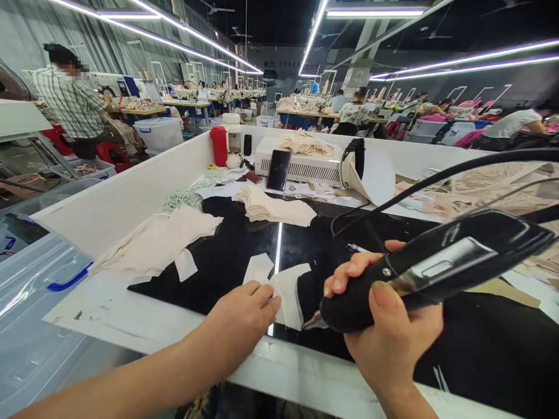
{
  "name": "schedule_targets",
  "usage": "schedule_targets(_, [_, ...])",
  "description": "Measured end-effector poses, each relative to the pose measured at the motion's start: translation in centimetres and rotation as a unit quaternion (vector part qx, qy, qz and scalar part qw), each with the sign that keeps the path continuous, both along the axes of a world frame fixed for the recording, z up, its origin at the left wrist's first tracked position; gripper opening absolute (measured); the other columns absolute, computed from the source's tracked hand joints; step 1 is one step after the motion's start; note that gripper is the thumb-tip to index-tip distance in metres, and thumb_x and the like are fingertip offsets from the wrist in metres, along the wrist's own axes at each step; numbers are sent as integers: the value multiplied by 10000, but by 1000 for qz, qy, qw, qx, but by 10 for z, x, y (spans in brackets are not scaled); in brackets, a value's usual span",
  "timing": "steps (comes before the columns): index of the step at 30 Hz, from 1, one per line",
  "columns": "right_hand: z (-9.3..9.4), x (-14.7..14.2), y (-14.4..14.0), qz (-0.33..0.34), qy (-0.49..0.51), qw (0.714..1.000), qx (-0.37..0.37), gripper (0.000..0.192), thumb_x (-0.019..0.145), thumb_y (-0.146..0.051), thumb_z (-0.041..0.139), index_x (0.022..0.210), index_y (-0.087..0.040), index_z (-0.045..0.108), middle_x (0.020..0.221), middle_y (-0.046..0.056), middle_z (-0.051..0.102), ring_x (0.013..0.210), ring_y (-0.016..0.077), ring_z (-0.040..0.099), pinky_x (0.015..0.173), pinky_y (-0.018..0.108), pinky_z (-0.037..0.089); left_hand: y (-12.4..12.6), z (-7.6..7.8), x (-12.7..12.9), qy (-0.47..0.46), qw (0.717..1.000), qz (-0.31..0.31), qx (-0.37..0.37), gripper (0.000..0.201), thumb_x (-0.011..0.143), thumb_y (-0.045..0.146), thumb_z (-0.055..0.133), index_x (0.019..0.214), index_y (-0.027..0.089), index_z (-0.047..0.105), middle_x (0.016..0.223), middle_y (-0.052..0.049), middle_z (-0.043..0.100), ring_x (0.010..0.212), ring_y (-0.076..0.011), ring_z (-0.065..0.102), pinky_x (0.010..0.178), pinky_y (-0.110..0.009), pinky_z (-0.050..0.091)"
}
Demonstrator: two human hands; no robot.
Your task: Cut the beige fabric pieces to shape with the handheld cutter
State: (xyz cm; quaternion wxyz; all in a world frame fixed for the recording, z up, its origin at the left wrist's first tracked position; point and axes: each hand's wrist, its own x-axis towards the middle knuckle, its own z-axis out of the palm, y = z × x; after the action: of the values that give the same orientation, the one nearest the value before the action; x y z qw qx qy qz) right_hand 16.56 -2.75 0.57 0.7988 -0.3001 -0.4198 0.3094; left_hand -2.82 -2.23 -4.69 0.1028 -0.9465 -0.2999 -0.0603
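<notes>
My right hand [393, 331] is wrapped round a black corded hand tool [419, 285] with a silver panel on its side, held above the table. The tool's exact kind is unclear to me. A small tip [315, 321] shows low by its left end, close to a cream cut fabric piece [292, 291]. With curled fingers, my left hand [244, 317] grips the near left edge of that piece, over a dark glossy surface [227, 250]. Behind my fingers lies another pale piece [258, 269], partly overlapped. My left fingertips are partly hidden.
Beyond lie a stack of cut fabric [279, 208] and a larger pile [161, 238]. A phone [278, 170] leans on a white vented box [305, 166]. Thick cables [437, 171] arch across the right. Low white walls [131, 192] edge the table; people sit at sewing stations behind.
</notes>
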Motion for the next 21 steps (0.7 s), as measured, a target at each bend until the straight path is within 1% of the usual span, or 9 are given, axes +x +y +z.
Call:
schedule_targets(4, [-5, -1, 1, -6, -13, 1000, -8, 464, 826, -346, 887, 1204, -264, 631, 797, -43, 704, 567, 151, 650, 526, 313, 596, -2, -3, 2, -17, 1000, 9, 12, 189, 1011, 57, 605, 1181, 112, 667, 1061, -88, 697, 936, -236, 656, 805, -357, 571])
schedule_targets(6, [-6, 0, 1, -8, -21, 1000, -8, 458, 834, -348, 882, 1208, -268, 629, 801, -43, 700, 566, 154, 654, 530, 318, 592, -4, -5, 3, -18, 1000, 6, 19, 141, 1008, 46, 597, 1096, 127, 671, 1015, -83, 689, 889, -235, 647, 744, -356, 553])
schedule_targets(8, [-7, 0, 1, -6, -23, 1000, -6, 452, 835, -343, 881, 1204, -269, 632, 804, -41, 703, 562, 155, 657, 526, 318, 589, -7, -8, 4, -19, 999, 6, 35, 147, 992, 18, 580, 988, 139, 662, 930, -73, 668, 804, -231, 627, 648, -352, 515])
schedule_targets(10, [-6, 1, 1, -4, -20, 1000, -5, 448, 831, -336, 883, 1198, -269, 635, 805, -41, 708, 561, 156, 659, 521, 315, 588, -11, -9, 5, -32, 997, 28, 57, 178, 989, 20, 571, 892, 156, 633, 820, -57, 620, 703, -223, 587, 560, -344, 458])
schedule_targets(13, [-6, 1, 1, -2, -15, 1000, -4, 449, 830, -328, 882, 1201, -264, 637, 799, -41, 711, 562, 155, 659, 517, 309, 591, -16, -6, 8, -74, 992, 51, 84, 258, 1008, 41, 556, 794, 183, 576, 733, -34, 557, 626, -205, 537, 517, -330, 421])
schedule_targets(15, [-6, 1, 0, -1, -15, 1000, -2, 442, 833, -322, 877, 1200, -264, 637, 798, -43, 707, 563, 153, 658, 517, 307, 593, -17, 0, 11, -104, 991, 5, 87, 259, 1014, 27, 533, 809, 175, 592, 760, -36, 578, 663, -202, 562, 565, -328, 476])
schedule_targets(17, [-5, 1, 1, 1, -18, 1000, -3, 442, 833, -323, 877, 1200, -269, 637, 801, -45, 700, 566, 151, 656, 521, 307, 594, -17, 6, 15, -125, 988, -67, 64, 225, 1033, 28, 508, 899, 148, 643, 832, -45, 626, 750, -201, 610, 675, -326, 549])
schedule_targets(19, [-6, 1, 1, -2, -22, 1000, -4, 445, 835, -334, 877, 1204, -275, 635, 802, -47, 693, 567, 151, 655, 523, 308, 591, -15, 8, 18, -145, 980, -126, 42, 222, 1065, 45, 486, 974, 125, 671, 902, -58, 664, 837, -199, 647, 787, -317, 581])
schedule_targets(21, [-6, 1, 2, -6, -27, 1000, -7, 449, 837, -351, 876, 1208, -279, 632, 803, -47, 688, 566, 152, 653, 524, 311, 587, -11, 6, 19, -149, 977, -154, 22, 228, 1088, 55, 470, 1027, 107, 683, 944, -68, 687, 898, -198, 671, 855, -308, 590])
